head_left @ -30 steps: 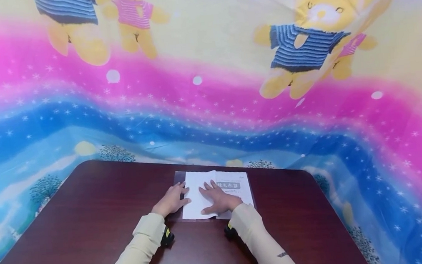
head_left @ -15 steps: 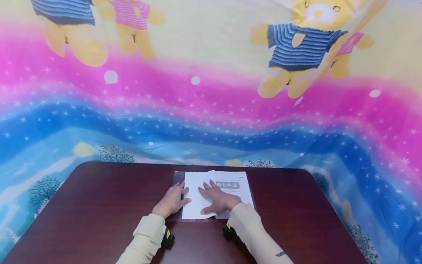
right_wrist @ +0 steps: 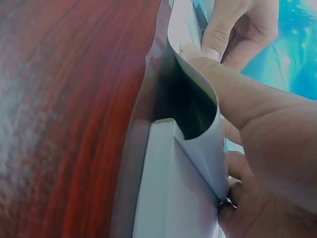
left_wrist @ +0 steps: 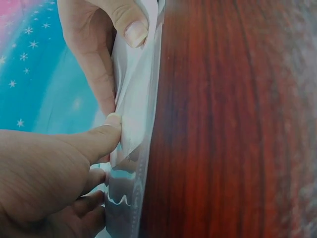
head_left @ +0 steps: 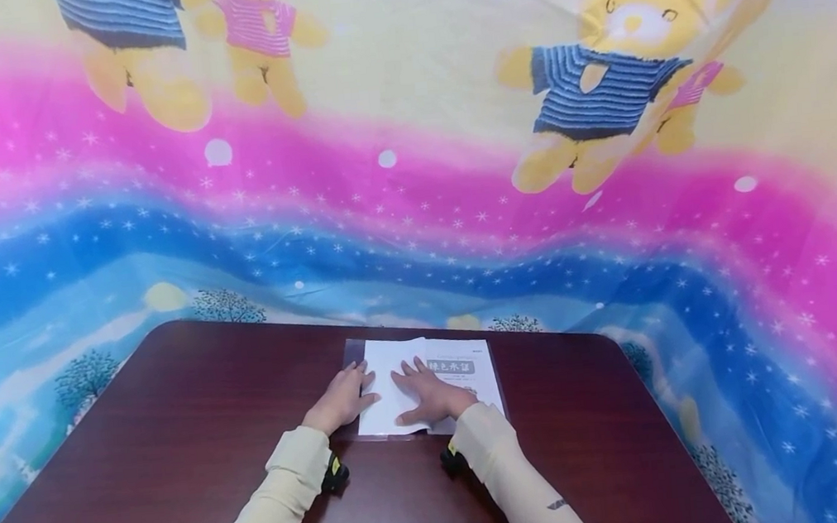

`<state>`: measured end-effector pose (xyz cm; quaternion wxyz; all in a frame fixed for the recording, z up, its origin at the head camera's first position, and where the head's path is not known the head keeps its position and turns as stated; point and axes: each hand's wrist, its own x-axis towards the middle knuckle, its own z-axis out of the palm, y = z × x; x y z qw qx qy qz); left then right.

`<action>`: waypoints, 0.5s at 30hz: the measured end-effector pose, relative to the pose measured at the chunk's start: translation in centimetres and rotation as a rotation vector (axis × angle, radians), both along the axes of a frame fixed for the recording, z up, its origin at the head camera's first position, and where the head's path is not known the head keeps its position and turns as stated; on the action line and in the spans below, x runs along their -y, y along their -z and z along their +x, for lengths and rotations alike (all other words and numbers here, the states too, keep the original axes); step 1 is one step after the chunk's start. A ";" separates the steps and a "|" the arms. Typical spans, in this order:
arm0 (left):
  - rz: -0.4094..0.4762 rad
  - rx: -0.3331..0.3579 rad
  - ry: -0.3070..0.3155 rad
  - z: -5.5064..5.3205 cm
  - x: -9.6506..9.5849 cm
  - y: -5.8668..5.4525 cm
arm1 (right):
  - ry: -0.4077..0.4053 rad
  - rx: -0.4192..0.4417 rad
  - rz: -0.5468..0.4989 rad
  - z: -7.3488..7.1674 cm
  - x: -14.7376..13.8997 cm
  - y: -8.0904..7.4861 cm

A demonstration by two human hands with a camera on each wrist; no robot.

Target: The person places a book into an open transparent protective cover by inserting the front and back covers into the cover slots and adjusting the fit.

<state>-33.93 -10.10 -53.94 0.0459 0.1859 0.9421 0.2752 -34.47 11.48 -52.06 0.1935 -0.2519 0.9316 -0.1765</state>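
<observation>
A book (head_left: pixel 483 380) lies on the table with its cover turned over to the left, the white inside of the cover (head_left: pixel 384 364) facing up. Under both is a clear plastic book sleeve (head_left: pixel 352 351), its edge showing at the left and front. My left hand (head_left: pixel 337 398) rests at the cover's left edge, thumb on the white side. My right hand (head_left: pixel 433 395) presses flat near the fold, fingers spread. From the right wrist, the cover bows up beside the thick page block (right_wrist: pixel 163 183). In the left wrist view, plastic (left_wrist: pixel 126 208) runs past the cover's edge.
The dark reddish-brown table (head_left: pixel 202 430) extends on every side of the book. Behind it hangs a cloth (head_left: pixel 414 212) printed with bears and snowflakes. A black wrist camera (head_left: pixel 335 473) sits under my left cuff and another (head_left: pixel 452 460) under my right.
Both hands stay nearly in place on the cover. The white cover's left edge has shifted very slightly left.
</observation>
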 end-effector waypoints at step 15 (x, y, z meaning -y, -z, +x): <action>0.090 0.034 -0.052 0.3 0.1 0.0 | 0.059 -0.029 -0.159 -0.1 -1.6 -0.2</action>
